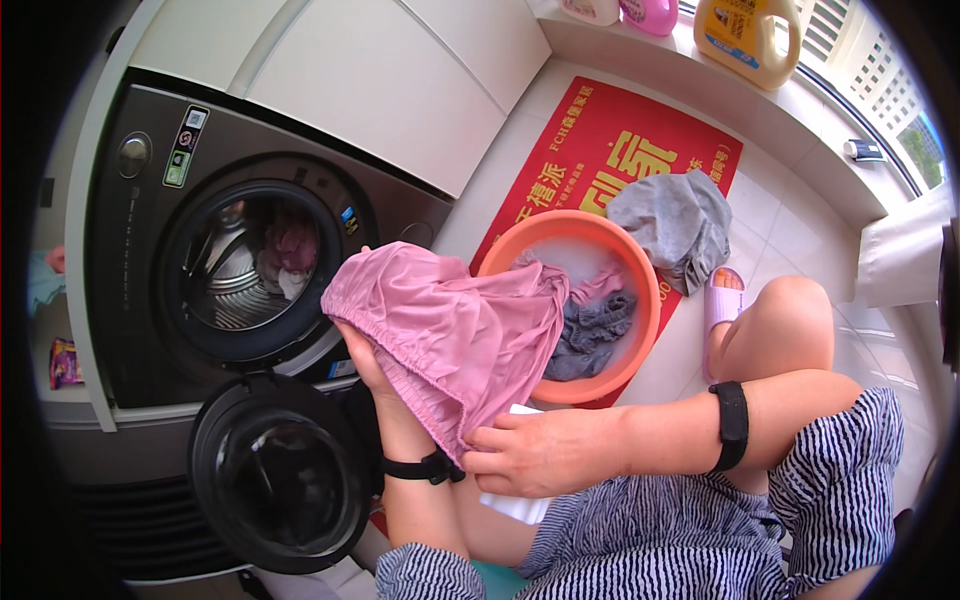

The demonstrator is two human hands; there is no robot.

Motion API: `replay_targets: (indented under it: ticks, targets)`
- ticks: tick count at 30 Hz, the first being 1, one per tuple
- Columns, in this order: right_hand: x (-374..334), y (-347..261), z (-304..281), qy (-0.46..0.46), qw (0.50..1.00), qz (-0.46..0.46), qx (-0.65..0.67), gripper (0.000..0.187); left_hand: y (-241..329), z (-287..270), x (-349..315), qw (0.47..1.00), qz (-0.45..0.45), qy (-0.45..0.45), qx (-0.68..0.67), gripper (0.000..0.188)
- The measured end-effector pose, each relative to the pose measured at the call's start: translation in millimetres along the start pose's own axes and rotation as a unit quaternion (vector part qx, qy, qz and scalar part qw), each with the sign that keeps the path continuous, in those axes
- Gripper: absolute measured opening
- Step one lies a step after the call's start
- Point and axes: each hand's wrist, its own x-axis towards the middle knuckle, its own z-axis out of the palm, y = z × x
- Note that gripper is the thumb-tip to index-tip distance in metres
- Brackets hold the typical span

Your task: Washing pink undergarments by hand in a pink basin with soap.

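Note:
A pink garment [460, 320] with a gathered elastic edge is stretched across the middle, its far end hanging over the rim of the orange basin [503, 240]. My left hand [367, 362] holds it up from beneath; cloth covers most of the fingers. At the lower edge of the garment, my right hand [535, 455] is closed around a smooth white block [515, 507], which shows on both sides of the hand. Its fingertips touch the elastic edge. Cloudy water in the basin holds a dark grey garment [590, 335] and some pink cloth [597, 286].
A front-loading washing machine [150, 240] stands at the left with laundry [290, 245] inside, its round door [280, 485] swung open towards me. Grey cloth [675, 225] lies beside the basin on a red mat [570, 125]. A detergent jug [745, 40] stands on the ledge.

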Motion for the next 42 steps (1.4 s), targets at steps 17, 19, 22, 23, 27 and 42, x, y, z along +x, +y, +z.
replay_targets:
  ticks: [17,19,22,23,27,42]
  targets:
    - [31,29,-31,0.216,0.874,0.225,0.373,0.056,-26,5,-18,0.987,-0.035,0.006,0.159,0.093]
    - [27,47,-40,0.294,0.832,0.264,0.39,0.061,-37,-18,-31,0.985,-0.137,-0.106,-0.02,0.107]
    - [26,60,-71,0.29,0.69,0.347,0.565,0.056,-36,6,-41,0.989,-0.113,-0.026,0.089,0.097]
    - [26,63,-78,0.267,0.687,0.351,0.578,0.057,-34,11,-40,0.98,-0.166,0.008,0.112,0.09]
    - [27,59,-90,0.197,0.711,0.343,0.582,0.063,-42,-3,-42,0.961,-0.225,0.013,0.162,0.077]
    - [12,64,-24,0.271,0.898,0.345,0.038,0.053,-13,30,-21,0.977,-0.099,0.16,-0.101,0.049]
